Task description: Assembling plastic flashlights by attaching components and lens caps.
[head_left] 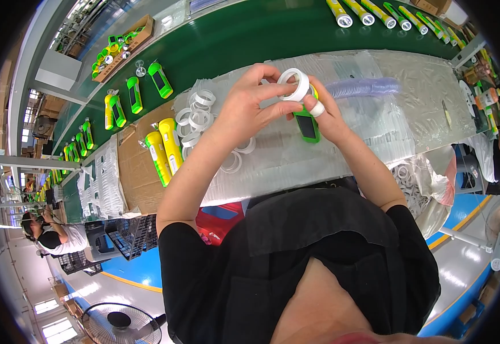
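Note:
In front of me my left hand [254, 102] pinches a white plastic ring [302, 89] between its fingers and thumb. The ring is at the head end of a green flashlight [309, 127] with a dark panel; whether it is seated on it I cannot tell. My right hand [329, 112], a white wrap on one digit, is closed round that flashlight. Loose white rings [199, 119] lie in a pile left of my left forearm, some partly hidden behind it. Two yellow flashlights [171, 144] lie beside the pile on brown cardboard.
Green flashlights [134, 95] stand along the green conveyor [232, 43] at left, yellow ones [382, 15] at far right. A carton [141, 39] of parts sits behind. A clear plastic sleeve [364, 87] lies on the worktable. A bag of rings [408, 186] hangs at right.

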`<state>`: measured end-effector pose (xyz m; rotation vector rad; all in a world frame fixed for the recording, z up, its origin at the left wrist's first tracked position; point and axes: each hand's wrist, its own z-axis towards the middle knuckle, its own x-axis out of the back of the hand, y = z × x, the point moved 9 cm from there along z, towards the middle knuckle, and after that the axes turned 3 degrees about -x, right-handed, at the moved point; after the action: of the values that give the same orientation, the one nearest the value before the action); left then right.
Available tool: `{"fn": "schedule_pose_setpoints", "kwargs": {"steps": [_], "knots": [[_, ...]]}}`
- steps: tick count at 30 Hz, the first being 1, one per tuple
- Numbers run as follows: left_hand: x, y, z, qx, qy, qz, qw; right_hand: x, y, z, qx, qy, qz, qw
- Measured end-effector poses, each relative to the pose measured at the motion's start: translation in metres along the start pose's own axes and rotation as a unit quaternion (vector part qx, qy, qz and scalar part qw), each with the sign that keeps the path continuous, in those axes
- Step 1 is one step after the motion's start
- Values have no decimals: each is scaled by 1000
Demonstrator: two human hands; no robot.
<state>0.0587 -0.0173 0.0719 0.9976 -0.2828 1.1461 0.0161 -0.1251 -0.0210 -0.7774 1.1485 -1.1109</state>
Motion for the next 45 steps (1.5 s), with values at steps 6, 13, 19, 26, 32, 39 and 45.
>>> {"fn": "schedule_pose_setpoints", "kwargs": {"steps": [6,13,19,26,32,39,45], "knots": [[-5,6,6,-23,-35,14,999,14,-53,1,130,-12,-299,945],[-35,9,15,-8,-43,10,999,6,-113,5,128,-125,-504,845],[-50,6,15,29,-28,-70,997,-14,-114,17,-9,-264,-611,746],[-53,9,18,-3,-18,-89,996,-22,-110,18,-22,-312,-656,687],[-54,11,22,-18,-16,-85,996,-16,-110,21,-46,-250,-651,715],[-57,0,23,14,7,-48,999,15,-105,34,-162,-67,-775,607],[-57,11,21,-15,25,-44,999,3,-108,24,-79,-99,-732,670]]}}
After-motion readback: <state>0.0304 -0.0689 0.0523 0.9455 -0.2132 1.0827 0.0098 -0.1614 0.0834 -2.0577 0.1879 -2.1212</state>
